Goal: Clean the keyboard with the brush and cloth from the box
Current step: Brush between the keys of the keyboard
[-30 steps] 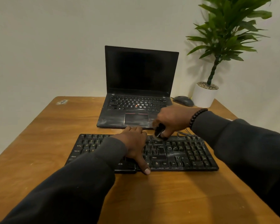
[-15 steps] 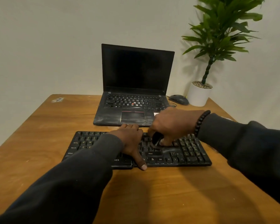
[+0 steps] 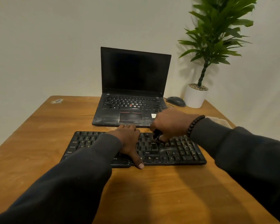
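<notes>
The black keyboard (image 3: 181, 151) is seen lying flat on the wooden table (image 3: 39, 143), near the middle of the view, with its long side across the table. Pale dusty smears are visible on its keys at the right part.

A small dark brush (image 3: 157, 135) is held in the right hand (image 3: 171, 125). The fingers of this hand are curled tightly around it, and the knuckles are turned up. The lower end of the brush is placed on the upper key rows, a little to the right of the centre; its bristles cannot be told clearly. The right forearm, in a dark sleeve, comes in from about 4 o'clock, and a bracelet of dark beads (image 3: 195, 125) is worn at the wrist.

The left hand (image 3: 129, 141) is laid flat on the middle of the keyboard, palm down, with the fingers straight and reaching to the far edge. The thumb is stretched toward 6 o'clock over the near edge. Nothing is gripped by this hand. Its arm comes in from about 7 o'clock.

At 12 o'clock from the keyboard, an open laptop (image 3: 132, 94) with a dark screen is placed. At about 2 o'clock, a dark mouse (image 3: 176, 101) and a potted plant (image 3: 199, 88) in a white pot are standing.
</notes>
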### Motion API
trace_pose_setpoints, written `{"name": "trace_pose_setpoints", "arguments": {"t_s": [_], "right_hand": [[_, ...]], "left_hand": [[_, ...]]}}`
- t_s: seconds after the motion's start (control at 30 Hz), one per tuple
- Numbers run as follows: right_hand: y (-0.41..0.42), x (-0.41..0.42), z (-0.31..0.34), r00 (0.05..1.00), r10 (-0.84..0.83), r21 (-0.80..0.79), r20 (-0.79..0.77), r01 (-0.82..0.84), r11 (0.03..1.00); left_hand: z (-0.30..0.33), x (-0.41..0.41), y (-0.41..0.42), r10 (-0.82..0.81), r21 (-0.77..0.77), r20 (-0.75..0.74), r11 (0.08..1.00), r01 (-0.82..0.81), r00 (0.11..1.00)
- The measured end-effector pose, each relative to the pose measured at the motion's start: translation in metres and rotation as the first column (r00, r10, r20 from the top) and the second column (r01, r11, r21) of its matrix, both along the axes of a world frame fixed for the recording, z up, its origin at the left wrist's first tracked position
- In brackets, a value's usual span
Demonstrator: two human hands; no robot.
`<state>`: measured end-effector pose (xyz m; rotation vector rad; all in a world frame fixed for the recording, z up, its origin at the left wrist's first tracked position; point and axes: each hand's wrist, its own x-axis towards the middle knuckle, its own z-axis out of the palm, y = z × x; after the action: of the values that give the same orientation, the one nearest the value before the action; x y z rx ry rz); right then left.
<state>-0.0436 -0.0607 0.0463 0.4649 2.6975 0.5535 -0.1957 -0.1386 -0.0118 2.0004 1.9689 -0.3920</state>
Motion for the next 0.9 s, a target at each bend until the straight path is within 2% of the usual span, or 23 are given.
{"name": "trace_pose_setpoints", "arguments": {"t_s": [0.07,0.13,0.23,0.33,0.4,0.47,0.53,0.63,0.73,0.8,0.9], "right_hand": [[-0.011,0.0,-0.009,0.998,0.019,-0.028,0.062,-0.018,0.999],[-0.023,0.007,-0.005,0.993,0.076,-0.125,0.092,-0.064,0.99],[-0.024,0.015,0.011,0.993,0.108,-0.252,0.051,-0.092,0.963],[-0.003,0.011,0.013,1.0,0.013,-0.149,-0.014,-0.015,0.989],[0.0,0.004,0.004,1.0,-0.012,-0.071,0.008,0.012,0.997],[-0.008,0.002,-0.003,0.998,-0.017,-0.101,0.063,0.023,0.995],[-0.017,0.006,-0.002,0.994,0.037,-0.199,0.104,-0.015,0.98],[-0.014,0.009,0.005,0.995,0.037,-0.255,0.091,-0.012,0.967],[0.002,-0.004,-0.002,0.999,-0.013,-0.077,0.034,0.016,0.997],[0.006,-0.011,-0.004,1.0,-0.017,-0.013,-0.002,0.017,1.0],[-0.005,-0.007,-0.001,0.999,-0.003,-0.171,0.047,0.011,0.985]], "left_hand": [[0.0,0.0,0.0,0.003,-0.002,-0.002,1.0,-0.003,1.0],[0.0,0.001,0.001,0.007,-0.001,-0.001,1.0,-0.007,1.0],[0.002,0.002,0.002,0.001,0.003,-0.004,1.0,-0.001,1.0],[0.002,0.002,0.002,0.002,0.001,-0.006,1.0,-0.002,1.0],[0.001,0.002,0.001,0.008,-0.003,-0.008,1.0,-0.008,1.0],[0.0,0.001,0.002,0.008,0.001,-0.008,1.0,-0.008,1.0],[-0.001,0.001,0.003,0.007,0.003,-0.004,1.0,-0.007,1.0],[0.0,0.002,0.003,0.006,-0.005,-0.005,1.0,-0.006,1.0],[0.001,0.002,0.003,-0.001,-0.005,-0.012,1.0,0.001,1.0],[0.0,0.001,0.004,0.0,-0.004,-0.011,1.0,0.0,1.0],[-0.004,-0.001,0.006,-0.001,-0.004,-0.005,1.0,0.001,1.0]]}}
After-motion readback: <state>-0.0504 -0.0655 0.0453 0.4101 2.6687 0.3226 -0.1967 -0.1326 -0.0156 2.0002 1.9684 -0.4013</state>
